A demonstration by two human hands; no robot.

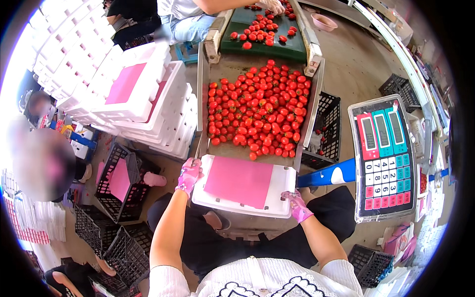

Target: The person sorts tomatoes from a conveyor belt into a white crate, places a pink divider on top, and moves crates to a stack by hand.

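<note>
A white foam box [280,185] lies before me at the near end of the metal chute, with a pink sheet [237,182] lying flat in it. My left hand [190,173], in a pink patterned glove, grips the box's left edge. On the right edge, my right hand [297,205] in a matching glove grips the near corner. Just beyond the box, many red cherry tomatoes [259,107] are heaped in the metal chute [226,68]. Whatever the box rests on is hidden beneath it.
A scale's display and keypad panel [384,159] stands at my right on a blue post [326,174]. Stacked white foam boxes [148,107] rise at the left. Black plastic crates [122,185] stand on the floor. Ahead, a co-worker's gloved hand [272,5] is over a green conveyor belt [241,26].
</note>
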